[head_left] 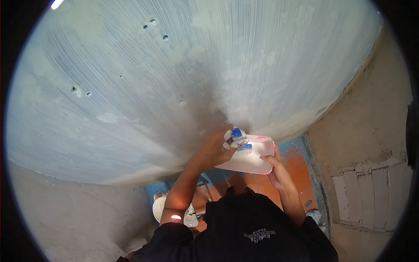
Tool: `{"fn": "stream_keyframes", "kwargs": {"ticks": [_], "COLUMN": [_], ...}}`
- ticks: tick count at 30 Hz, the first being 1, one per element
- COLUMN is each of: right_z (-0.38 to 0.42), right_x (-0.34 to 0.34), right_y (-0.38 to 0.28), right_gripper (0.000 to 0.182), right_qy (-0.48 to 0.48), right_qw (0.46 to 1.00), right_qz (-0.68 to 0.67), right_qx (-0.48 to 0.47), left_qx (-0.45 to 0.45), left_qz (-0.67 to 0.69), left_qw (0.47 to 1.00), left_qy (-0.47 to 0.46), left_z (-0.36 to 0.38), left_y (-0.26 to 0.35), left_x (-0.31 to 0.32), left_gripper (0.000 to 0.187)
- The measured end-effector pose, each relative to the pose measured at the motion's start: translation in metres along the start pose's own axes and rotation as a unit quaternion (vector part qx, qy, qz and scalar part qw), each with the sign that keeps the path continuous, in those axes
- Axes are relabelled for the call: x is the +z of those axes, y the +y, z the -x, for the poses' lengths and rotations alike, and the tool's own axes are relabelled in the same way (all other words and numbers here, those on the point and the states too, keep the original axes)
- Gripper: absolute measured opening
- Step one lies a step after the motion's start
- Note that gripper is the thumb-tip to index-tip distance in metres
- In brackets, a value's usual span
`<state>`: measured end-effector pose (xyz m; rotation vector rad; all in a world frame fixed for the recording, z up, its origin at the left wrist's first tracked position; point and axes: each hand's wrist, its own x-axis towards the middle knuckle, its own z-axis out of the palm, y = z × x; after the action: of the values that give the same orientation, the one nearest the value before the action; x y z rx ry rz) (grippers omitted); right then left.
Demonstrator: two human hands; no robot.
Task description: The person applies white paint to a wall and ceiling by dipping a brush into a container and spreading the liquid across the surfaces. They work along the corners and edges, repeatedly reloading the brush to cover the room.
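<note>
My left hand is closed around a tool with blue parts, smeared with white paste, over the left side of a shallow tray. Another blue piece shows below it, over the tray; whether the two are joined is unclear. My right hand grips the right edge of the pale pink tray, with the thumb over the rim and fingers outside. White material lies in the tray.
Ahead rises a pale blue-white streaked wall with small holes. Bare grey-brown walls stand at both sides. Below are orange floor tiles with blue edges, and a white bucket beside my left arm.
</note>
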<state>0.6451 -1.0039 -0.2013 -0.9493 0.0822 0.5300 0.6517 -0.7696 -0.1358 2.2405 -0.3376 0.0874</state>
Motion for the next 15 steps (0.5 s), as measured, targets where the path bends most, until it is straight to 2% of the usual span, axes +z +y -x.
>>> {"fn": "stream_keyframes", "kwargs": {"ticks": [3, 6, 9, 15], "right_z": [-0.004, -0.001, -0.006, -0.002], "right_x": [-0.005, -0.003, -0.012, -0.007], "right_y": [-0.004, -0.016, -0.011, -0.017], "right_gripper": [0.063, 0.064, 0.064, 0.068], "right_qy": [-0.012, -0.020, -0.033, -0.030], "right_qw": [0.999, 0.999, 0.999, 0.999], "right_qz": [-0.015, -0.004, -0.001, 0.019], "right_qx": [0.026, 0.042, 0.025, 0.037], "left_qx": [0.001, 0.049, 0.042, 0.065], "left_qz": [-0.057, -0.056, 0.045, 0.053], "left_qw": [0.998, 0.991, 0.998, 0.995], "left_qy": [0.037, 0.111, 0.027, 0.045], "left_z": [0.000, 0.004, -0.003, 0.001], "left_y": [0.025, -0.007, 0.014, 0.017], "left_x": [-0.009, 0.003, -0.010, -0.007], "left_gripper": [0.044, 0.031, 0.021, 0.020]}}
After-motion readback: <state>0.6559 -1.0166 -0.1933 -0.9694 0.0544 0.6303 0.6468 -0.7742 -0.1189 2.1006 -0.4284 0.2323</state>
